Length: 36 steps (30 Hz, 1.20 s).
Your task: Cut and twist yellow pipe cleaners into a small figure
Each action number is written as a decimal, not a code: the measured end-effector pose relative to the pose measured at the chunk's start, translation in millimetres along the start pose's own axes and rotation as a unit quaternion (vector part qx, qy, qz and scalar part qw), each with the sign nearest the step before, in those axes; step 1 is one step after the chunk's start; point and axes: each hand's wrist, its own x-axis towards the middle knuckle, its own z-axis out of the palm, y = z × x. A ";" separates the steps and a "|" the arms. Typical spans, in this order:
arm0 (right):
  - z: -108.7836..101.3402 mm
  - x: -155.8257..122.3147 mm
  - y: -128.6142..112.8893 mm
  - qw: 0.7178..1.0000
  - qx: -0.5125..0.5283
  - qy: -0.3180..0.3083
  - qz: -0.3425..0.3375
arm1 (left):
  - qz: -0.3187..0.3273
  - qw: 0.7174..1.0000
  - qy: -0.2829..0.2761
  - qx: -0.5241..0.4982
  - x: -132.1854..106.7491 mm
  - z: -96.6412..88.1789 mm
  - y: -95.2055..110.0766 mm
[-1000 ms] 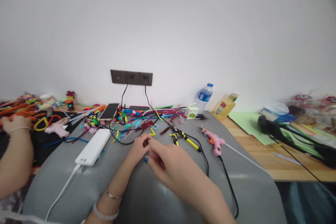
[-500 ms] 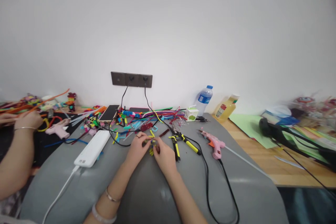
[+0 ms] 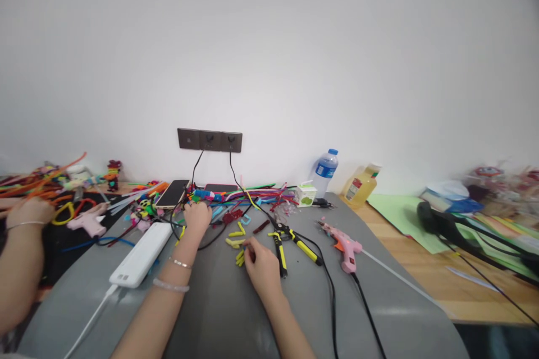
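My left hand reaches into the pile of colourful pipe cleaners by the wall; its fingertips are hidden there. Closer in, my right hand rests low over the grey table, thumb and fingers drawn together. What lies between those fingertips is too small to make out. Against them are short yellow pipe-cleaner pieces, and more yellow pieces lie just beyond. A dark red piece sits between them and the yellow-and-black pliers, which lie spread to the right of my right hand.
A pink glue gun with a black cord lies at right. A white power bank and phone are at left. Along the wall stand a small carton, water bottle and yellow bottle. Another person's hand works far left.
My left hand has left my right hand and moved left and away into the pile. The right hand has shifted slightly nearer, uncovering yellow pieces. The view has tilted slightly up.
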 end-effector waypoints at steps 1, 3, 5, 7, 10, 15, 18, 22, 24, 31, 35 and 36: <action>0.1 0.0 0.3 1.000 0.002 0.002 0.000 | 0.000 1.000 0.002 -0.004 0.5 -0.9 0.1; 0.1 -0.1 0.8 1.000 0.007 0.004 0.001 | 0.004 1.000 0.003 -0.019 1.2 -6.0 -2.3; 0.1 -0.4 1.3 1.000 0.012 0.005 0.004 | 0.012 0.999 0.001 -0.041 0.0 -14.2 -8.7; 0.0 -0.8 1.6 1.000 0.020 0.005 0.008 | 0.021 0.997 -0.001 -0.068 -5.0 -23.1 -17.8; -0.5 -1.0 2.3 0.999 0.033 0.004 0.018 | 0.040 0.992 -0.002 -0.120 -20.6 -30.3 -29.8; -0.7 8.3 4.7 0.992 0.122 0.016 0.031 | 0.070 0.889 -0.090 -0.443 -53.3 -13.0 -23.2; 0.7 21.1 4.9 0.976 0.213 0.042 0.019 | 0.093 0.834 -0.112 -0.532 -67.7 1.9 -6.1; 3.5 33.4 3.5 0.961 0.272 0.049 -0.005 | 0.147 0.830 -0.087 -0.530 -80.4 8.8 10.5; 4.5 34.6 4.6 0.957 0.287 0.032 -0.018 | 0.173 0.843 -0.087 -0.501 -84.4 7.7 13.0; 8.4 32.8 19.1 0.930 0.367 0.015 -0.008 | 0.212 0.857 -0.077 -0.463 -87.5 4.9 9.3; 9.5 33.2 20.7 0.932 0.363 0.011 -0.007 | 0.215 0.857 -0.074 -0.462 -86.8 6.9 6.7; 9.5 33.1 20.3 0.931 0.365 0.011 0.000 | 0.212 0.858 -0.073 -0.463 -86.7 7.2 6.2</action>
